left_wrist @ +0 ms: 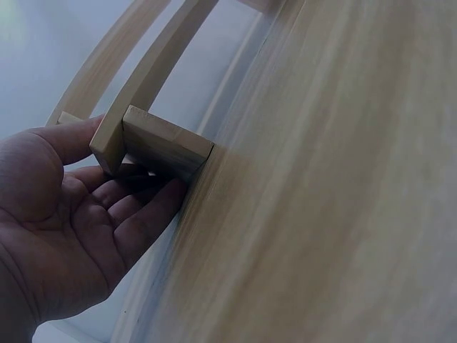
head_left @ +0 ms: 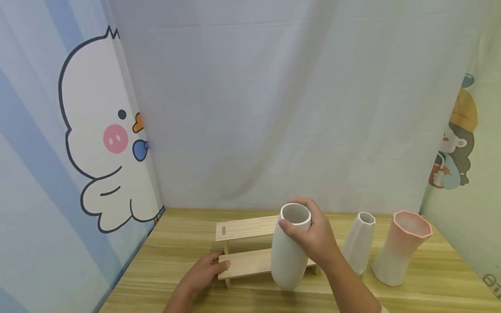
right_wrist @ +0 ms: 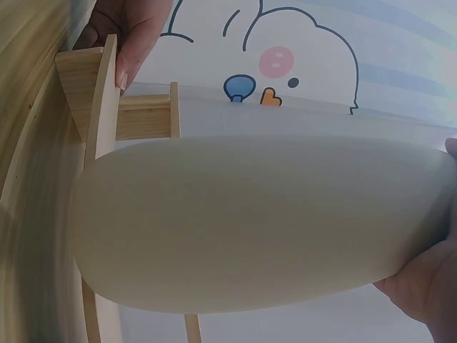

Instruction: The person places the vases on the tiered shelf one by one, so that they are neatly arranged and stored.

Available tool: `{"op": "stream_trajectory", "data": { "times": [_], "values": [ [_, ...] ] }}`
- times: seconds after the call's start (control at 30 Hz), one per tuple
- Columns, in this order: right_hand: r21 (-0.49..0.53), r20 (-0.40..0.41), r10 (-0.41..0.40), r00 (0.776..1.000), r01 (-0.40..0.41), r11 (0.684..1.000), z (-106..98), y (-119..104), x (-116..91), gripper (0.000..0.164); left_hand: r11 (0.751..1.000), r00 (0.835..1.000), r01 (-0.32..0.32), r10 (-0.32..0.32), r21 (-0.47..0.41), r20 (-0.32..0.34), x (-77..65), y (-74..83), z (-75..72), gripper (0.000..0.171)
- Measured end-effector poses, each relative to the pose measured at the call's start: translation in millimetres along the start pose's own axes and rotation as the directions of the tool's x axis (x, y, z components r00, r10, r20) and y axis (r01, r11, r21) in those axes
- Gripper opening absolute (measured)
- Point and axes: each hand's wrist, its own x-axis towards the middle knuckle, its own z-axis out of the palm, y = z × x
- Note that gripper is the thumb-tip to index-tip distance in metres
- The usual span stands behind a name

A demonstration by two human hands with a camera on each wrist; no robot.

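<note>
My right hand (head_left: 316, 237) grips a tall white vase (head_left: 288, 256) near its rim, thumb at the front. The vase stands nearly upright in front of a two-tier wooden shelf (head_left: 247, 264) and covers part of both boards. In the right wrist view the vase (right_wrist: 264, 225) fills the middle, its rounded base beside the lower board. My left hand (head_left: 202, 273) holds the left end of the lower board. The left wrist view shows the thumb on the board's top and the fingers (left_wrist: 146, 221) under it, by the wooden leg (left_wrist: 161, 146).
To the right stand a slim white faceted vase (head_left: 358, 245), partly behind my right forearm, and a pink-and-white vase (head_left: 395, 256) with a flared rim. A grey-white curtain (head_left: 254, 108) hangs behind the wood-grain table (head_left: 156, 265); printed cloths flank both sides.
</note>
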Motion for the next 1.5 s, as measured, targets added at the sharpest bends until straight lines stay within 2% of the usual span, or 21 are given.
{"op": "stream_trajectory", "data": {
  "times": [0.23, 0.47, 0.9, 1.2, 1.5],
  "values": [
    [0.000, 0.003, -0.010, 1.000, 0.010, 1.000, 2, -3, 3, 0.042, 1.000, 1.000, -0.002, 0.002, -0.020, 0.001, -1.7, 1.9, 0.7, 0.075],
    [-0.002, 0.021, 0.013, 1.000, -0.013, 1.000, 4, -6, 7, 0.041, 1.000, 1.000, 0.001, -0.001, -0.015, -0.002, -1.8, 1.9, 0.6, 0.074],
    [-0.017, 0.021, 0.005, 1.000, -0.004, 1.000, 9, -4, 15, 0.041, 0.998, 0.999, -0.042, 0.043, -0.035, 0.024, -0.1, -0.9, 0.1, 0.072],
    [-0.017, 0.026, 0.021, 0.999, -0.021, 1.000, 13, -6, 19, 0.041, 0.999, 1.000, -0.015, 0.016, -0.036, 0.013, -4.1, 2.5, -0.2, 0.074],
    [-0.014, 0.026, 0.024, 0.999, -0.023, 1.000, 17, -7, 22, 0.041, 0.998, 0.999, -0.040, 0.041, -0.045, 0.021, -4.0, 2.5, -0.5, 0.071]
  ]
}}
